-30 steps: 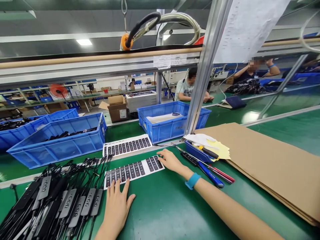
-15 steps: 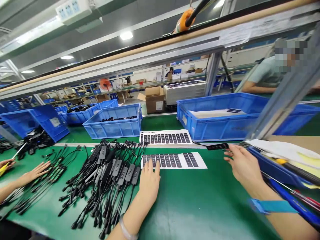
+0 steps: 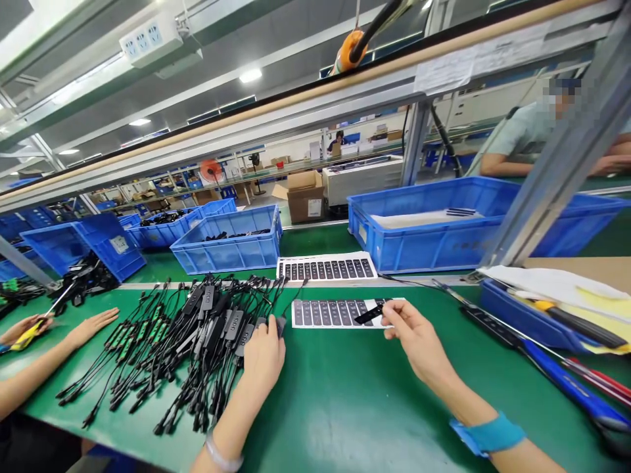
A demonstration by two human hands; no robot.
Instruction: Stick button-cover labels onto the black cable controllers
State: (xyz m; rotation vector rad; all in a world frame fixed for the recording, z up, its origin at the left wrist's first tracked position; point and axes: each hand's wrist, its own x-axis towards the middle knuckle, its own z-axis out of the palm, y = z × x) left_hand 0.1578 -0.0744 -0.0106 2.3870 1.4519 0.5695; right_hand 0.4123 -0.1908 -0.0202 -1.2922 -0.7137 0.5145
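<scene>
My right hand point(image 3: 411, 335) pinches a black label point(image 3: 369, 316) by one end, in front of the right part of a white label sheet point(image 3: 315, 314). Rows of dark labels lie on that sheet. My left hand point(image 3: 263, 358) has its fingers closed around a small black control box point(image 3: 280, 324) at the right side of a heap of black cabled control boxes point(image 3: 207, 335). The fingers partly hide that box. Behind the first sheet lies a second label sheet point(image 3: 325, 266).
Blue bins point(image 3: 227, 246) stand along the back. On the right are a blue tray point(image 3: 522, 318) with papers and a long blue-handled tool point(image 3: 566, 384). At left, a co-worker's hands point(image 3: 91, 327) are beside green circuit boards point(image 3: 133, 335); one holds a yellow-handled screwdriver point(image 3: 27, 335).
My right hand has moved left with the black label, over to the nearer sheet. My left hand has left that sheet, shifting left onto a control box at the heap.
</scene>
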